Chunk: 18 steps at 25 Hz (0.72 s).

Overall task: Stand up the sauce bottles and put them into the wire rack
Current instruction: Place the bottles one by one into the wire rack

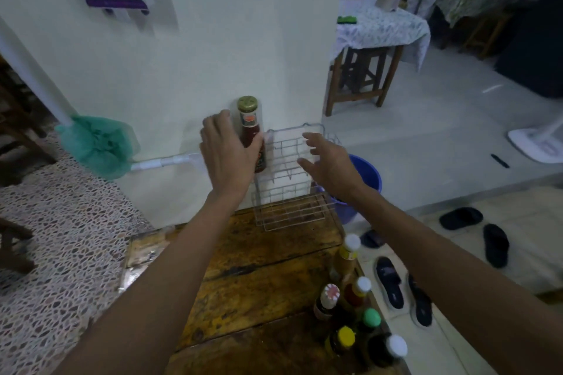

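My left hand (227, 151) grips a red sauce bottle (252, 131) with a gold cap, held upright just left of the white wire rack (292, 179). The rack stands at the far end of the wooden table (259, 277), against the wall, and holds no bottles. With its fingers spread and nothing in it, my right hand (330, 163) hovers in front of the rack's right side. Several more sauce bottles (353, 301) stand upright in a cluster at the table's right edge, with white, yellow, green and red-patterned caps.
A blue bucket (367, 173) sits on the floor behind the rack's right side. A green mop (97, 146) leans on the wall at left. Dark sandals (405, 289) lie on the floor to the right. A cloth-covered table (377, 27) stands farther back.
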Each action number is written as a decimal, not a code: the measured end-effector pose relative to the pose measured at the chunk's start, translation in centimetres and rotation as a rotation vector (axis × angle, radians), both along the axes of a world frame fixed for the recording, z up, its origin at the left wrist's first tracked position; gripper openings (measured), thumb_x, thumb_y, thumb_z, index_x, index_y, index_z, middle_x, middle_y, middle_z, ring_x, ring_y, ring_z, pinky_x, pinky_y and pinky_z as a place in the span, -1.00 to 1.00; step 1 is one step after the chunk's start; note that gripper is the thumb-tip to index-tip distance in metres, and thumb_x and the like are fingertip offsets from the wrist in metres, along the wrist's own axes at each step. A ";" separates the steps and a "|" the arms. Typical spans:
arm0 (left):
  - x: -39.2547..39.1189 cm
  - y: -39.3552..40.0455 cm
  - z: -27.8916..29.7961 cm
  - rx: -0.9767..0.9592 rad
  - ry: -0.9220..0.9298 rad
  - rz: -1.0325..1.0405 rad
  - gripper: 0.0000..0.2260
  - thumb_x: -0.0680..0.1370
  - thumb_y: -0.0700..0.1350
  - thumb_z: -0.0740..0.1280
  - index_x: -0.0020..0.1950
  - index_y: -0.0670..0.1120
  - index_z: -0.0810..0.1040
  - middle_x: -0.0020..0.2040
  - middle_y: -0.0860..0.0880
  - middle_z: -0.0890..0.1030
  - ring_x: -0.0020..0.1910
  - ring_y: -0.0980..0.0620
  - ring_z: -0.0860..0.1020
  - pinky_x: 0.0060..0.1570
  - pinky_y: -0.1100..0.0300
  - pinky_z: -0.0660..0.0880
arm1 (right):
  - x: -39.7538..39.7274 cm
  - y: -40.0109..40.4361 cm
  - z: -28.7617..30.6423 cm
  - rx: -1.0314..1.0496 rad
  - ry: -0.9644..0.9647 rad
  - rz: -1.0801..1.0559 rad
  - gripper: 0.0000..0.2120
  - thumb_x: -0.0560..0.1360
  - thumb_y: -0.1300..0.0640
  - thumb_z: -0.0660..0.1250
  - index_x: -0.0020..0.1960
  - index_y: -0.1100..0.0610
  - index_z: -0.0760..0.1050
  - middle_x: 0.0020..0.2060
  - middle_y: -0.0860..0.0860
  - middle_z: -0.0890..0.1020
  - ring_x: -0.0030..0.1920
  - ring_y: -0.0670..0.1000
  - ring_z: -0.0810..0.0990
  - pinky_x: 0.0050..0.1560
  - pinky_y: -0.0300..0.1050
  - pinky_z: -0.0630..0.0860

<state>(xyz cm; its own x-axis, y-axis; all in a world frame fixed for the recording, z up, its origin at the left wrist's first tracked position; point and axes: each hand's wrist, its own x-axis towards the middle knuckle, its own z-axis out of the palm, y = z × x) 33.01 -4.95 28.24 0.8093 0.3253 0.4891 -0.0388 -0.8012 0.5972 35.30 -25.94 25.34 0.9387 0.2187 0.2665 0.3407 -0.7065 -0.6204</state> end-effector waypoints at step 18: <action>-5.7 -16.0 -7.2 0.038 0.626 -0.622 -0.75 0.53 0.07 0.50 0.15 0.02 0.65 0.04 0.02 0.71 0.00 0.03 0.64 0.03 -0.05 0.62 | -8.3 -14.3 -12.5 0.059 0.428 0.208 -0.55 0.43 0.07 0.55 0.23 -0.06 0.45 0.05 -0.12 0.64 0.05 -0.17 0.63 0.07 -0.03 0.62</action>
